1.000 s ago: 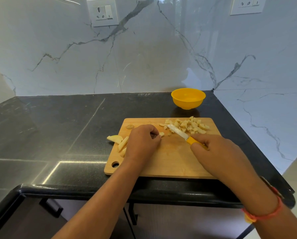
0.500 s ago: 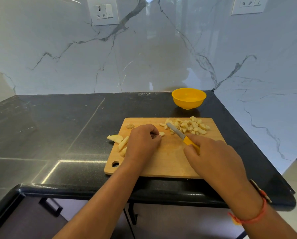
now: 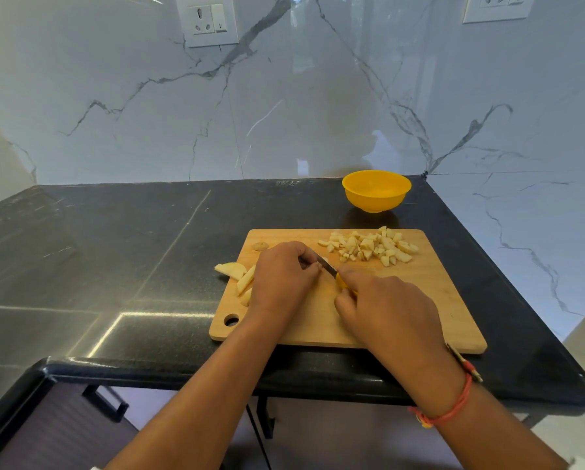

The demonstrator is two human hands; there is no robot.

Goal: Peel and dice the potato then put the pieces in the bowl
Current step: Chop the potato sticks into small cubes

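Presently, we find the right hand (image 3: 386,317) clenched round the yellow handle of a knife (image 3: 325,265), blade angled to the far left and meeting the left hand (image 3: 284,276). That hand's fingers are curled, tips down on the cutting board (image 3: 437,300). What they pin is hidden, so we cannot tell whether they grasp anything.

Location of the potato: diced pieces (image 3: 372,247) are heaped at the board's far right corner. Uncut wedges (image 3: 230,269) lie at its left edge, one overhanging the countertop (image 3: 114,266). The yellow bowl (image 3: 376,191) stands just beyond the far edge and appears to hold no potato.

Handling, in our judgement: the peeled flesh is firm but wet and starchy, hence slippery under a blade. Wedges are best laid flat face down and held by the sides, fingertips tucked back. The dice are light and apt to scatter (a pinch would drop some). We would sweep them with the blade or a cupped hand rather than pick singly.

Markings: we read no brand or writing on bowl, board or knife. The wall sockets (image 3: 207,23) show none legible.
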